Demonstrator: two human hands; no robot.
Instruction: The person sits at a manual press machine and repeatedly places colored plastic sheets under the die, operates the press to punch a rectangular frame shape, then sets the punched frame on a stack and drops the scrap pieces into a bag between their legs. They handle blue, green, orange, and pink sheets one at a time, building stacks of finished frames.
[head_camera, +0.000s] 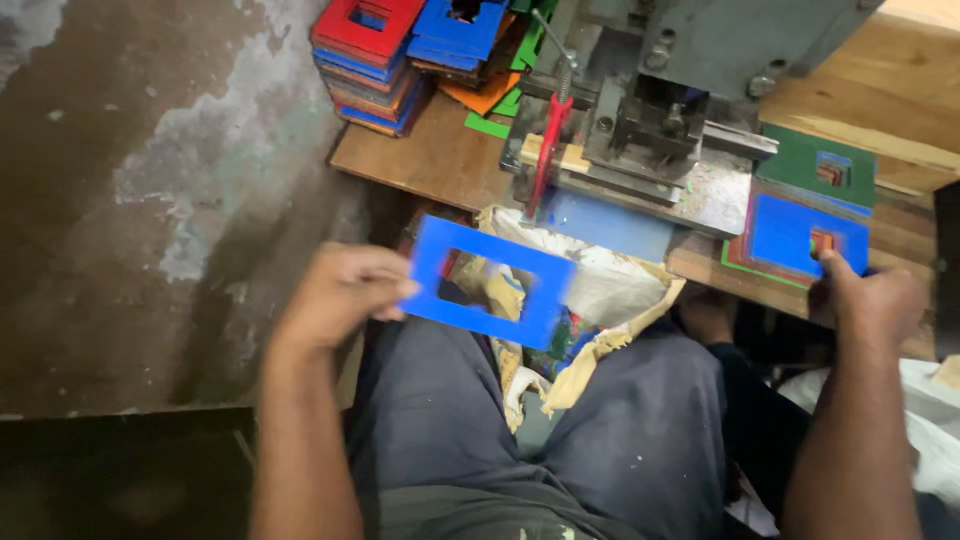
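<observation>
Left hand (340, 295) pinching blue frame (490, 282) by its short edge, above the lap, off the surface (430, 160); looks thin, light, stiff; right hand (875, 300) closing on blue plate (800, 235) at surface's right edge.

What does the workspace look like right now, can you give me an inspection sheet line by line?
Surface: brown wooden bench, worn, carrying a grey metal punch press.
Job's things: blue flat rectangular frame with a window cut-out held by the left hand; stack of blue and green square plates under the right hand.
Clutter: pile of red, blue and orange punched frames; sack of offcuts between the knees.
Fingers: left pinch the frame's edge; right rest on the stack.
Cables: nothing seen.
Surroundings: stained concrete floor.
</observation>
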